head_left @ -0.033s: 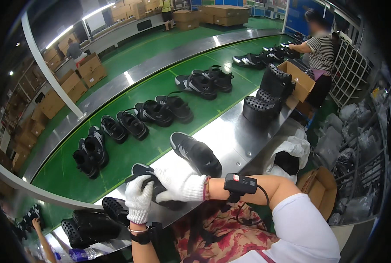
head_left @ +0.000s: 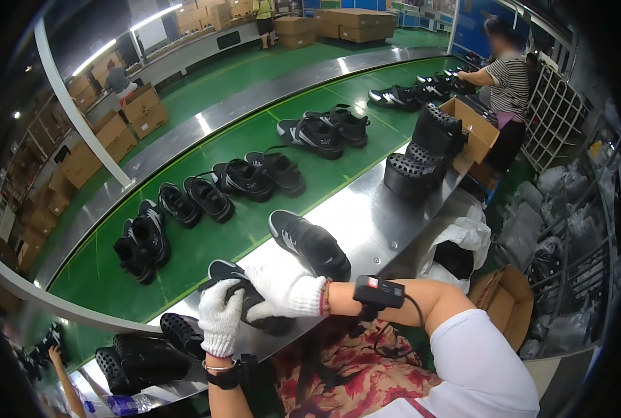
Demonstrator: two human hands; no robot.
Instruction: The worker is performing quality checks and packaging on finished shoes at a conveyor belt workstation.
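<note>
A black sneaker (head_left: 253, 295) is gripped between my two white-gloved hands over the metal ledge (head_left: 363, 237). My left hand (head_left: 220, 317) is closed on its left side, fingers curled. From the right, my right hand (head_left: 286, 292) wraps across the shoe, its thumb low on the near side. The gloves hide much of the sneaker's middle. Just beyond my right hand, another black sneaker with grey trim (head_left: 310, 244) lies on the ledge, touching neither hand. To the left of my left hand sit black perforated, clog-like pieces (head_left: 180, 331).
Several black sneakers (head_left: 244, 180) stand in pairs along the green conveyor belt (head_left: 324, 177). Stacked black perforated pieces (head_left: 415, 171) stand on the ledge at right, beside an open carton (head_left: 481, 132). A co-worker (head_left: 505, 76) handles shoes farther right. A plastic bottle (head_left: 129, 404) lies lower left.
</note>
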